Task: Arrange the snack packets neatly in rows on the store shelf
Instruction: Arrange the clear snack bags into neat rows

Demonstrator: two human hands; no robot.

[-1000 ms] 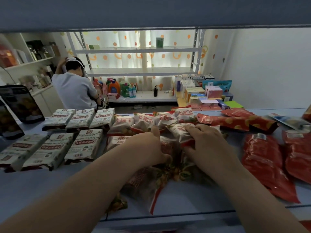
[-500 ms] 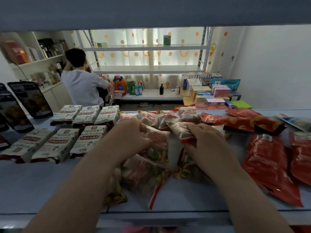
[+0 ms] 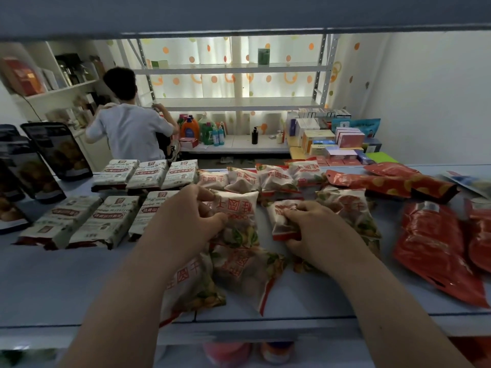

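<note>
Several white snack packets with red lettering lie in a loose pile on the pale blue shelf (image 3: 66, 282). My left hand (image 3: 186, 216) grips one of them, a flat white packet (image 3: 239, 211), by its left edge. My right hand (image 3: 310, 229) pinches a smaller crumpled white packet (image 3: 281, 216) just to the right of it. A back row of the same packets (image 3: 276, 179) stands along the far edge. Two more white packets (image 3: 239, 272) lie at the front, partly under my wrists.
White brick-shaped packs (image 3: 111, 219) sit in two tidy rows at the left. Red foil bags (image 3: 435, 245) lie at the right. Dark pouches (image 3: 53, 152) lean at the far left. Beyond the shelf a person in a white shirt (image 3: 130, 131) faces other racks.
My left hand has slid left and drawn the flat white packet apart from the pile. My right hand has moved a little toward me and now holds a crumpled small packet.
</note>
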